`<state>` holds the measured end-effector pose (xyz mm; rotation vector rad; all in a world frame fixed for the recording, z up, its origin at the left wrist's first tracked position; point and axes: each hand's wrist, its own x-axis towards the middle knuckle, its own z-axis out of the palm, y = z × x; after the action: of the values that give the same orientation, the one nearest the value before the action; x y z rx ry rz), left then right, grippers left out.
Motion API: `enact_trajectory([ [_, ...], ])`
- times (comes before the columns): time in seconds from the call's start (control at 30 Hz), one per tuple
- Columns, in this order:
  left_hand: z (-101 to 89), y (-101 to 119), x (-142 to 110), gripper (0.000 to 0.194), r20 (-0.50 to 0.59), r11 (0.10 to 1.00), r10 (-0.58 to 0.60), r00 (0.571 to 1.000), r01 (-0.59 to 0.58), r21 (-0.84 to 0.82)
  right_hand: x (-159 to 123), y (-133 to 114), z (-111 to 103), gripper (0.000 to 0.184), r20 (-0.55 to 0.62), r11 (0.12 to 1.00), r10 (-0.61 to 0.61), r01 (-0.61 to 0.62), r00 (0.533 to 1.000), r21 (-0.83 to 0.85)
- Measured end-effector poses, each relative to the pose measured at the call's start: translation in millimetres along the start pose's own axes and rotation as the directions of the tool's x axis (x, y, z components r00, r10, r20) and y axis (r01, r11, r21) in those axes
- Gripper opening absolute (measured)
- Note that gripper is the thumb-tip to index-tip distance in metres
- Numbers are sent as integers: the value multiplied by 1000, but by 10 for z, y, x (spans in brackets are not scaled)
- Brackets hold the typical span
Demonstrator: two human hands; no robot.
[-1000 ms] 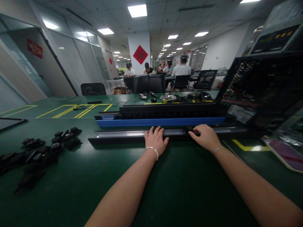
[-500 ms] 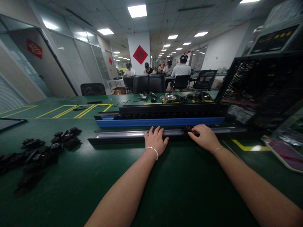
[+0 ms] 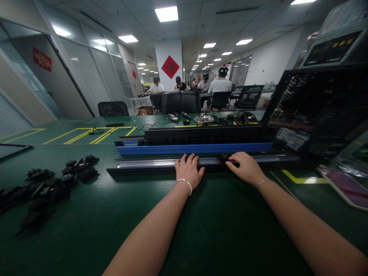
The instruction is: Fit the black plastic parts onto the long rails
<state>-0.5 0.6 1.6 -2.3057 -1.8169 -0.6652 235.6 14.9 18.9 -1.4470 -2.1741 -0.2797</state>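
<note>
Left hand (image 3: pixel 190 172) lies flat, fingers parted, on the long black rail (image 3: pixel 143 171) with a glossy channel, set lengthwise on the smooth green table (image 3: pixel 120 214). Right hand (image 3: pixel 246 168) touches a small, dark, lumpy part (image 3: pixel 223 157) in the channel; I cannot tell whether thumb and fingers close on it. Straight blue strip (image 3: pixel 184 148) beyond.

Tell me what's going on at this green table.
A person has both hands at a long black rail with a shiny channel. The left hand rests on it, fingers spread; the right hand is at a small black part on the rail. A long blue strip lies just beyond, and loose black parts are scattered to the left.
</note>
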Motion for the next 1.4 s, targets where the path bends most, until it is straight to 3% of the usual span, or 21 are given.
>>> enact_trajectory([
  [1.4,-9,6,6,51,13,1000,0,1000,0,20,19,-201,84,35,83,992,-115,110,990,64],
])
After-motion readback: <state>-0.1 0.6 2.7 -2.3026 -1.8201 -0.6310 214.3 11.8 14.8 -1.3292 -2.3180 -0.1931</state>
